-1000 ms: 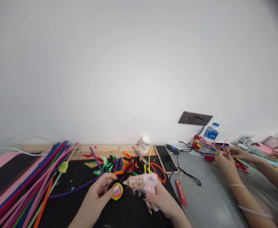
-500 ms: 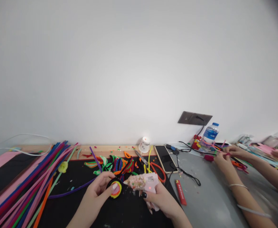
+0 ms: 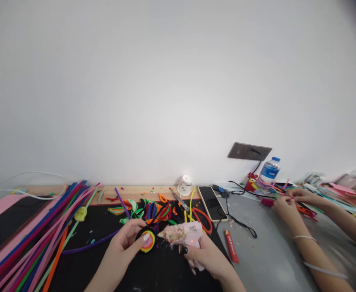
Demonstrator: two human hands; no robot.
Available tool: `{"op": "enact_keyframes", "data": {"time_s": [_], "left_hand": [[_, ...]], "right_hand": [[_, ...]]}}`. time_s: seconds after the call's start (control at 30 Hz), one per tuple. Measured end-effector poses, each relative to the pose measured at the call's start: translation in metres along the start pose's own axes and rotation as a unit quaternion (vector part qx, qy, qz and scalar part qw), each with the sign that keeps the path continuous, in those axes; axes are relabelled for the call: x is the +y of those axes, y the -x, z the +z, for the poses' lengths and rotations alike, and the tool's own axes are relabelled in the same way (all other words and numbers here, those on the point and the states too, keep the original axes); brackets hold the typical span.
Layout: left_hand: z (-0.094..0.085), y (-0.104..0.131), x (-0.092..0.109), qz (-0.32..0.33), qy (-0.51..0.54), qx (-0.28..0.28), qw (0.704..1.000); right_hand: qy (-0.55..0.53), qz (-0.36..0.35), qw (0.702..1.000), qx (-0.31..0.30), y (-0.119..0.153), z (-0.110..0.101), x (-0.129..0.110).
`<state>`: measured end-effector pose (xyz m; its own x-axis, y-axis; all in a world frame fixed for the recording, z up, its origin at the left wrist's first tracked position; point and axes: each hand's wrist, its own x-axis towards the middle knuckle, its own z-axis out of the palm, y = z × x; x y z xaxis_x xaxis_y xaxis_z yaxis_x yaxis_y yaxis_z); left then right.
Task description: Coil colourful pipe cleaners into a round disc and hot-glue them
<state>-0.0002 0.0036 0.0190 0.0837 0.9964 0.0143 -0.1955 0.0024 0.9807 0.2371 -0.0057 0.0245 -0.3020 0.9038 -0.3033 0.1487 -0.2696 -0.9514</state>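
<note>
My left hand (image 3: 121,245) pinches a round pipe-cleaner coil (image 3: 149,243) between thumb and fingers. Its outer ring is black, with yellow and orange rings inside. In my right hand (image 3: 204,251) is a pale pink glue gun (image 3: 193,233), its small light glowing red. Bits of colour and dried glue crust the front of the gun. The nozzle points left, close to the coil's right edge; I cannot tell whether they touch. Just behind both hands lies a heap of bent, multicoloured pipe-cleaner pieces (image 3: 156,211).
Long pipe cleaners (image 3: 48,239) spread across the left. Scissors (image 3: 181,200), a paper cup (image 3: 184,185) and a phone (image 3: 212,203) lie behind. A black cable (image 3: 241,223), red box cutter blade case (image 3: 231,246) and water bottle (image 3: 269,172) are rightward, near another person's hands (image 3: 290,202).
The coil in my left hand has shifted very slightly left and tilted a little. My right hand and the glue gun have barely moved. The other person's hands moved slightly.
</note>
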Motion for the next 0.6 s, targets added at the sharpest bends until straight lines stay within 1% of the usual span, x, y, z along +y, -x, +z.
{"op": "enact_keyframes", "data": {"time_s": [0.13, 0.27, 0.4, 0.5, 0.6], "left_hand": [[0.0008, -0.0003, -0.0004, -0.001, 0.002, 0.01, 1.0], [0.0013, -0.0003, -0.0021, 0.007, 0.004, 0.035, 0.999], [0.0015, -0.0003, -0.0012, 0.006, -0.007, 0.038, 0.999], [0.0016, -0.0007, 0.0003, 0.008, -0.008, 0.044, 0.999], [0.0012, -0.0012, 0.0001, 0.007, -0.004, 0.036, 0.999]], "right_hand": [[0.0, 0.009, 1.0, 0.007, -0.0004, 0.0, 0.0002], [-0.003, 0.015, 1.0, 0.01, 0.0004, 0.0007, -0.0021], [-0.015, 0.001, 1.0, 0.012, 0.0019, 0.0015, -0.0016], [-0.016, 0.007, 1.0, 0.012, 0.0021, 0.0015, 0.0008], [-0.019, 0.008, 1.0, 0.01, 0.0017, 0.0016, 0.0011]]}}
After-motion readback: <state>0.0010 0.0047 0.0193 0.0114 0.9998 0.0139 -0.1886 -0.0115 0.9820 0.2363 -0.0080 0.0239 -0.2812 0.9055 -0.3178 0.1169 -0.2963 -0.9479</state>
